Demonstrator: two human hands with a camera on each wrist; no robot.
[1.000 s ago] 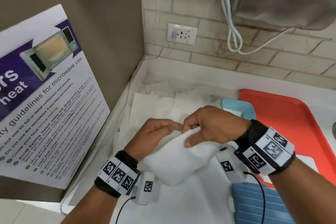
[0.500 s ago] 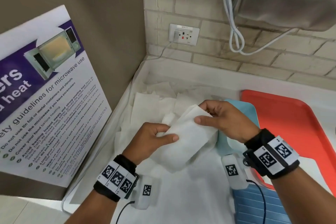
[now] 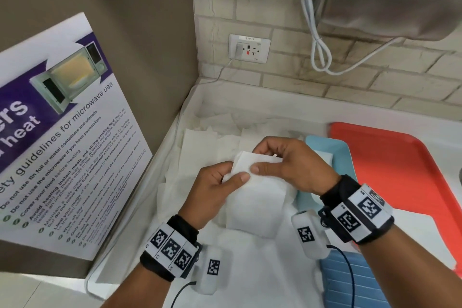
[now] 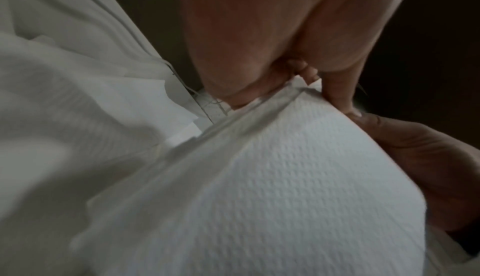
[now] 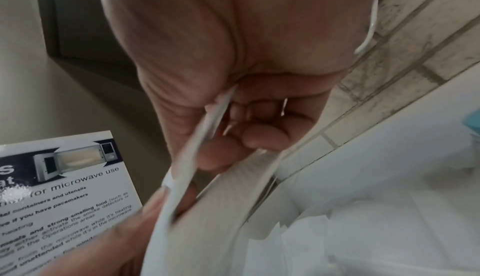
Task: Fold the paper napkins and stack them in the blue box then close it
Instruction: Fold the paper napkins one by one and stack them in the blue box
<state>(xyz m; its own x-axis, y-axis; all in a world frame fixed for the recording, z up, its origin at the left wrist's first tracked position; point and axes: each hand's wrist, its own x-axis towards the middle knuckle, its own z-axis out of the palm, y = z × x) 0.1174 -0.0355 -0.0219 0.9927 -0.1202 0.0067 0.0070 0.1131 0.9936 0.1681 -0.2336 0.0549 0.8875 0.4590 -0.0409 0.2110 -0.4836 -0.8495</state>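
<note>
Both the left hand (image 3: 212, 187) and the right hand (image 3: 290, 165) pinch a folded napkin (image 3: 257, 197) above loose napkins (image 3: 200, 142), beside the blue box (image 3: 332, 155).

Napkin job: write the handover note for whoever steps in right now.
Left hand: pinches the held napkin at its left edge.
Right hand: pinches the same napkin's top edge; fold in progress, above the counter.
Loose napkins lie spread at the back left of the counter.
Blue box sits open right of the hands, beside the red tray; its ribbed lid lies nearer.
Done: at least one napkin appears to be in the box.
Left: finish this fold, stack it, fold the rest, close the box.
</note>
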